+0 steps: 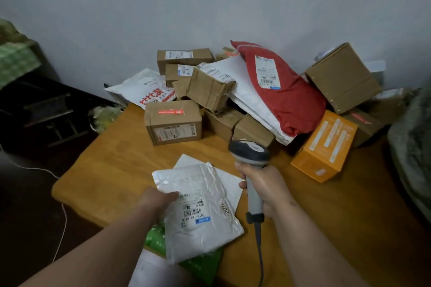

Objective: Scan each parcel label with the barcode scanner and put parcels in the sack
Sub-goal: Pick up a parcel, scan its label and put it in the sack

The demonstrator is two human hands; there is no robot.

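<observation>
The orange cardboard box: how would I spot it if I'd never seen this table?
Start at the wooden table and its heap of parcels against the wall. On the heap's right edge, below the red plastic mailer bag, stands the orange cardboard box. Its neighbours are plain brown cartons; it alone is bright orange with white strips.

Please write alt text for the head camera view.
A person's right hand grips a barcode scanner while the left hand holds a white labelled parcel over a wooden table. Boxes and mailers are piled against the wall behind.
</observation>
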